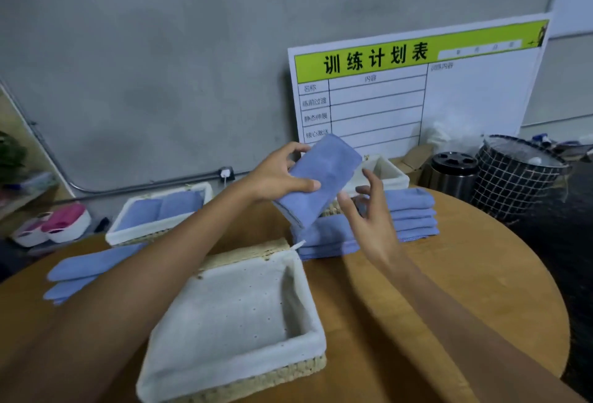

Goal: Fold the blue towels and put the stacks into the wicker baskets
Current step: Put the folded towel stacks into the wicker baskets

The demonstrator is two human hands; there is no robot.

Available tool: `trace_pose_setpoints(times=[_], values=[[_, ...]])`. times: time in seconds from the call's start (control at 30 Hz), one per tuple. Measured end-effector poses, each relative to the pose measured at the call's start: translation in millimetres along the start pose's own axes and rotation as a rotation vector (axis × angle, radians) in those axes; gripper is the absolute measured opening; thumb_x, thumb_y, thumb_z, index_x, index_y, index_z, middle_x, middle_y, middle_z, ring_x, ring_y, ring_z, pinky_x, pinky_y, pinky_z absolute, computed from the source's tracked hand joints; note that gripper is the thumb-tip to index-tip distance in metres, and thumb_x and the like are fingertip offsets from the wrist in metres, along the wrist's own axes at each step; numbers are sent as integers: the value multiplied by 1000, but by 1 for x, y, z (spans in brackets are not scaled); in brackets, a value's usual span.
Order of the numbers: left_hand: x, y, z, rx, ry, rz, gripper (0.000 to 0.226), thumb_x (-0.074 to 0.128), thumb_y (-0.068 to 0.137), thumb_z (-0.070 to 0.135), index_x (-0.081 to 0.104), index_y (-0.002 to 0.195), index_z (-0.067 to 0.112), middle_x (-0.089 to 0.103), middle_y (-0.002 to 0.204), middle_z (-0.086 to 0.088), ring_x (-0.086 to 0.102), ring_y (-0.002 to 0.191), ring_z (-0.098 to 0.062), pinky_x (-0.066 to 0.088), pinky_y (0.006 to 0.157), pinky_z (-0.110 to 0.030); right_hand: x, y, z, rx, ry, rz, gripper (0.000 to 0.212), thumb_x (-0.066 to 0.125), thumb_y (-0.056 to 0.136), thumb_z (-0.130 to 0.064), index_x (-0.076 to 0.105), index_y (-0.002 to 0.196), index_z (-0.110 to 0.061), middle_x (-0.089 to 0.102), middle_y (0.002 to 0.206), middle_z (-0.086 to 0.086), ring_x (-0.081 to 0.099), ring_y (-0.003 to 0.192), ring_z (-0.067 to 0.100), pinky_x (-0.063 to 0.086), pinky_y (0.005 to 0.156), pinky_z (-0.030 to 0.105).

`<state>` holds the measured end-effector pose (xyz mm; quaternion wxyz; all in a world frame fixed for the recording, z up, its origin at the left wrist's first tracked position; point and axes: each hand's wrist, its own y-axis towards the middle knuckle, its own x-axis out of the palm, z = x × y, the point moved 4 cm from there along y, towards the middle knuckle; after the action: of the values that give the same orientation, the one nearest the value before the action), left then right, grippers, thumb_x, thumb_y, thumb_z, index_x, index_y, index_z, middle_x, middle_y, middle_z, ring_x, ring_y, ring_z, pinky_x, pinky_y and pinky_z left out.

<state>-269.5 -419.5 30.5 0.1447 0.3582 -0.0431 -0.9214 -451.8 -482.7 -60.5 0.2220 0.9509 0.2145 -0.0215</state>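
Tilting up-right in left hand (278,174): folded towel (324,178)

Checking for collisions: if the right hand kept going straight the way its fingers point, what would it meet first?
Probably the folded towel held by the left hand; the right hand points up at it, though depth is unclear.

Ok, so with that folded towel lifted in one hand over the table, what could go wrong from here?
1. Only the left hand grips the folded blue towel; the right hand is open beside it, so the fold might slip loose.
2. The towel stack sits just beyond the right hand; a careless sweep could topple it.
3. The folded towels lie near the table's left edge and could slide off.
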Motion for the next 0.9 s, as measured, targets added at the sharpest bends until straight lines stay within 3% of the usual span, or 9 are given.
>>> trace_pose_setpoints(times=[0.07,0.2,0.4,0.47,0.57,0.67,0.77,0.83,0.9], values=[[-18,-39,13,-2,-147,93,66,89,63,35,51,116,46,73,111,-10,71,100,-24,58,90,-46,20,-5,-37,136,212,-146,78,58,90,-56,17,153,-35,57,131,-3,60,109,3,48,93,24],[-39,-128,0,-77,-293,276,85,88,50,49,49,126,48,69,121,0,68,110,-17,56,95,-42,72,-35,-86,197,417,-348,71,71,90,-33,28,146,-33,64,128,0,70,105,17,60,83,35],[-57,-235,-53,-235,-257,294,60,70,93,16,43,141,39,72,104,2,72,90,-7,59,69,-27,143,-84,-72,348,289,-629,92,73,90,-17,11,156,-35,64,116,-9,68,87,5,57,63,27],[-62,-255,-73,-262,-27,269,45,68,95,25,53,135,39,62,117,9,67,91,-2,60,76,-30,154,-98,-56,381,206,-732,92,70,92,-16,10,156,-41,65,103,-10,67,77,4,55,63,29],[-53,-266,-99,-196,290,192,30,69,91,45,66,121,39,44,133,21,53,112,5,46,94,-25,162,-111,-39,408,142,-813,92,66,95,-14,4,156,-43,54,140,4,65,78,9,53,64,31],[-35,-260,-112,-124,291,172,32,67,88,54,72,113,36,51,127,26,50,121,2,43,104,-31,163,-110,-32,348,67,-835,91,62,96,-9,2,156,-41,58,117,5,61,56,0,45,51,21],[-29,-248,-121,-128,369,175,50,53,79,74,69,115,43,56,123,28,49,117,1,42,102,-37,166,-110,-31,258,-25,-876,89,59,97,-6,0,154,-39,56,114,1,63,71,-8,47,61,13],[-26,-244,-124,-110,482,153,60,43,76,79,67,118,45,55,123,29,45,117,3,37,102,-37,171,-110,-29,186,-145,-902,90,63,96,-14,-2,153,-43,51,137,-4,62,99,-4,47,71,11],[-22,-241,-126,-118,547,116,63,42,74,79,64,122,44,51,124,28,41,121,2,32,104,-35,173,-108,-21,168,-220,-919,94,67,94,-21,-1,153,-47,48,142,-6,60,95,1,45,73,14]])
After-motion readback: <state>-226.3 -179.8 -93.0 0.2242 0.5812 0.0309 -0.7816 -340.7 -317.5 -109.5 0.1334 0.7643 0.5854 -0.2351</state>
